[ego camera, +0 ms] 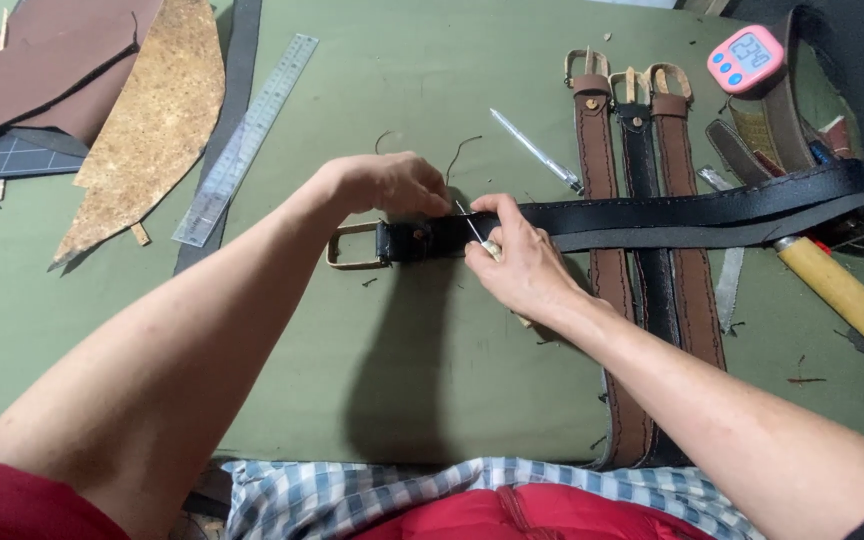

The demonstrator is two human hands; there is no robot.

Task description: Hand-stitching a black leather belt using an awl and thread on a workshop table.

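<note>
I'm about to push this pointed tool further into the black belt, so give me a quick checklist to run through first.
1. Left hand pins the black belt near the buckle: ok.
2. Right hand grips the pointed tool: ok.
3. Tip clear of the left fingers: cannot tell, they sit very close.
4. Belt flat on the green mat: ok.
5. Three belts lie under the black one: not ok, uneven support there.

Four belts (642, 215), one ruler (247, 135), one timer (747, 58)
</note>
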